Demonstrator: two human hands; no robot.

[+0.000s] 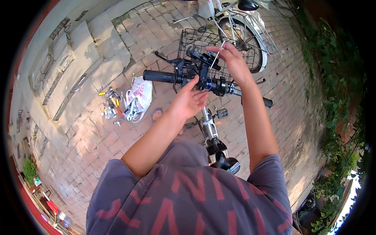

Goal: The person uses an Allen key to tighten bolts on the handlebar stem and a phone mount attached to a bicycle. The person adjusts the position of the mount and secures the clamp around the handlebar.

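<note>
A bicycle's black handlebar [162, 76] spans the space in front of me, with a dark phone-mount-like fitting [204, 58] at its middle. My right hand [232, 60] is above the bar's right half, pinching a thin pale rod [217, 56] between thumb and fingers. The rod slants down toward the fitting; whether its lower tip sits in anything is too small to tell. My left hand [188, 100] is just below the bar's centre, palm turned up and fingers apart. Its thumb reaches up against the black clamp area, and nothing shows in its palm.
A wire basket [192, 37] hangs ahead of the handlebar. Tools [112, 103] and a white plastic bag [141, 94] lie on the brick paving at left. A white bicycle [254, 41] stands beyond. The black saddle [224, 160] is near my body. Steps [92, 43] rise at left.
</note>
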